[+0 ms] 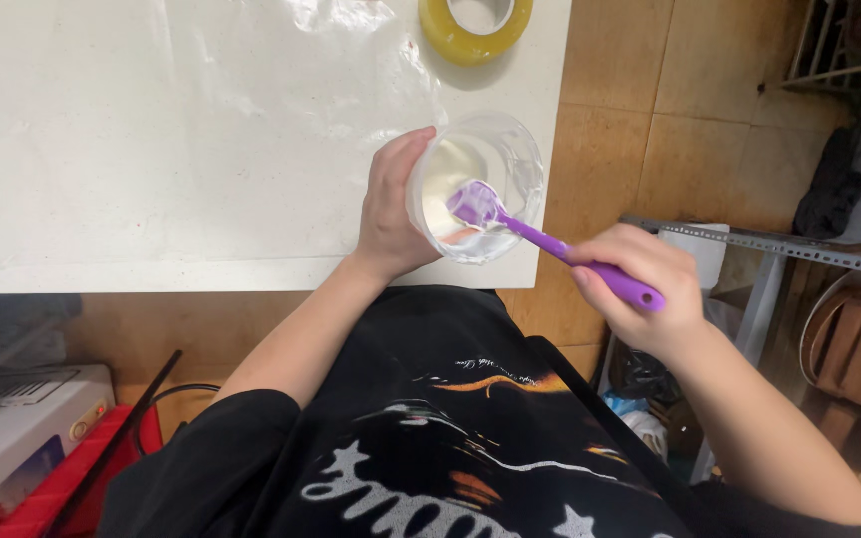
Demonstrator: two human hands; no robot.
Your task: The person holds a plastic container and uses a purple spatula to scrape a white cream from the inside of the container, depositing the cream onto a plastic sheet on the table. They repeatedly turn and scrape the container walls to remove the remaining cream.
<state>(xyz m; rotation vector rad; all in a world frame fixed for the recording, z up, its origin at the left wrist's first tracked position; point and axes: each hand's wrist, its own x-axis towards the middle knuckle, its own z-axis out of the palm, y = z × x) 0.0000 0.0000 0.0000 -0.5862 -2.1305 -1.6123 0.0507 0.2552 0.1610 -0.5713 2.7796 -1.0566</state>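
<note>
My left hand (389, 209) grips the side of a clear plastic cup (520, 164), tilted toward me at the front right corner of the white table (102, 269). A white creamy mixture (450, 179) coats the inside of the cup. My right hand (645, 294) holds the handle of a purple spatula (540, 237). Its blade rests inside the cup in the white mixture.
A roll of yellow tape (475, 28) lies at the table's far edge. Clear plastic sheeting (281, 100) covers the tabletop. A grey metal rack (769, 244) with bags stands to the right. A white device (12, 418) and a red box (62, 488) sit at lower left on the floor.
</note>
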